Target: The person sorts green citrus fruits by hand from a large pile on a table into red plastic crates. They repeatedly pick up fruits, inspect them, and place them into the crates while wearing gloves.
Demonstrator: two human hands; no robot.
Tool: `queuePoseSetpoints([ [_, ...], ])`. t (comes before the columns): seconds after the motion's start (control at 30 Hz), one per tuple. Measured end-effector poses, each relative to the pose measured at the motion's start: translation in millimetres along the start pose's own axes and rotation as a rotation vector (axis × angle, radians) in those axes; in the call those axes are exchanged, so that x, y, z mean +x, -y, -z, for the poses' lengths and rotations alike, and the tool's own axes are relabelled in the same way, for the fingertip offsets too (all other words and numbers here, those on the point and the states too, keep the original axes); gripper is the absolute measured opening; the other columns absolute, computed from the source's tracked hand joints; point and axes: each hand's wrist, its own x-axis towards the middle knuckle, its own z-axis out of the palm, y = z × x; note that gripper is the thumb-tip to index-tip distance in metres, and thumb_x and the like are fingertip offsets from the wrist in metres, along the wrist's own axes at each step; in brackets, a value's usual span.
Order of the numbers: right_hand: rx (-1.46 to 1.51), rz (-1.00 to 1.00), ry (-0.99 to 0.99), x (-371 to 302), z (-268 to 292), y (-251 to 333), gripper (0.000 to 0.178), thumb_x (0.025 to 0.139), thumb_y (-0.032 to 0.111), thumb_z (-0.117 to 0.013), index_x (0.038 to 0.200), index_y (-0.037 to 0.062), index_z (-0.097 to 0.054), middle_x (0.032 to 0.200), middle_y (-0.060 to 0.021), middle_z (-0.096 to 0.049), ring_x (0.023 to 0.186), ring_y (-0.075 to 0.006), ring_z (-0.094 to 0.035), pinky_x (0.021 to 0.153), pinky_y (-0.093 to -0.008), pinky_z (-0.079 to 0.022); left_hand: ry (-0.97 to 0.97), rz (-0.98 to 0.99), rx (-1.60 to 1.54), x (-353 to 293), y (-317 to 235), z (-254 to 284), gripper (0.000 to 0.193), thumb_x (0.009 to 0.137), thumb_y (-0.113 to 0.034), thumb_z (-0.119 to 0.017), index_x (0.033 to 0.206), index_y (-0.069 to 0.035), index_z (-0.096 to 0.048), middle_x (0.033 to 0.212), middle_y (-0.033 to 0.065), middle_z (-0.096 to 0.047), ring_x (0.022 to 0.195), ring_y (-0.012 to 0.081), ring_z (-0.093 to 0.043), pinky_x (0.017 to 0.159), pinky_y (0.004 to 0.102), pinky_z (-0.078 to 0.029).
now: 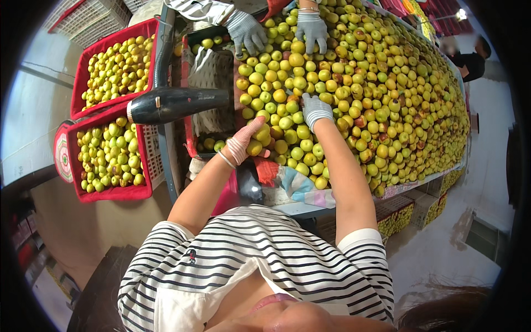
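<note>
A wide heap of small round yellow-green fruits [381,94], some with reddish-brown patches, covers the table in front of me. My left hand [243,140], in a pinkish striped glove, curls round several of the fruits [255,148] at the heap's near left edge. My right hand [317,110], in a grey and white glove, rests on the heap with its fingers stretched forward and touching fruits. Across the table, a co-worker's two grey-gloved hands [246,33] reach over the far side of the heap.
A black hair-dryer-shaped blower [180,104] juts over a pale dimpled chute [213,88] left of the heap. Further left are two red-lined crates [73,160] of fruit. Bunched cloth [296,182] lies along the near table edge. More filled crates [395,205] stand below on the right.
</note>
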Motion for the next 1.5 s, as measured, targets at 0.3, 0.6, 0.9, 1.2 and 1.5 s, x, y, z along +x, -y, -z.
queuePoseSetpoints([
  [0.3,0.147,0.209,0.130,5.3,85.4,33.7,0.062,0.081,0.048,-0.064,0.124,0.0032,-0.061,0.113,-0.0169,-0.069,0.100,-0.0289,-0.067,0.091,-0.0369,-0.051,0.065,0.170,-0.286,12.9,-9.8,6.5,0.063,0.086,-0.063,-0.060,0.108,-0.004,-0.060,0.109,0.0157,-0.066,0.091,0.0322,-0.067,0.061,0.0403,-0.059],
  [0.6,0.444,0.621,-0.357,-32.9,98.1,43.0,0.053,0.088,0.021,-0.063,0.136,0.0038,-0.050,0.128,-0.0181,-0.057,0.112,-0.0251,-0.061,0.096,-0.0333,-0.049,0.000,-0.027,-0.011,-12.5,-13.8,11.7,0.058,0.088,-0.057,-0.062,0.110,-0.003,-0.060,0.105,0.0103,-0.065,0.086,0.0196,-0.066,0.057,0.0322,-0.055],
  [0.9,-0.031,0.488,-0.331,-107.8,-69.3,-10.3,0.084,0.076,0.045,-0.073,0.148,0.0226,-0.036,0.150,-0.0120,-0.034,0.140,-0.0317,-0.028,0.107,-0.0503,-0.034,0.057,-0.067,-0.009,-32.7,-22.5,19.0,0.044,0.087,-0.047,-0.068,0.099,-0.006,-0.060,0.096,0.0087,-0.060,0.072,0.0179,-0.061,0.052,0.0310,-0.055],
  [1.2,0.232,0.460,-0.779,-47.1,-82.0,79.2,0.061,0.077,0.033,-0.069,0.133,0.0180,-0.051,0.136,-0.0075,-0.047,0.128,-0.0270,-0.041,0.099,-0.0490,-0.037,0.239,-0.167,0.029,-38.3,-20.1,24.8,0.042,0.091,-0.045,-0.062,0.101,-0.005,-0.061,0.111,0.0125,-0.060,0.099,0.0232,-0.061,0.058,0.0336,-0.058],
  [1.5,0.511,0.104,-0.559,-21.0,-10.5,6.0,0.042,0.087,0.023,-0.065,0.125,0.0077,-0.055,0.124,-0.0126,-0.058,0.119,-0.0281,-0.054,0.099,-0.0416,-0.046,0.184,-0.187,-0.106,-43.6,-20.1,34.6,0.044,0.088,-0.051,-0.065,0.102,-0.010,-0.061,0.111,0.0117,-0.061,0.103,0.0276,-0.061,0.055,0.0344,-0.059],
])
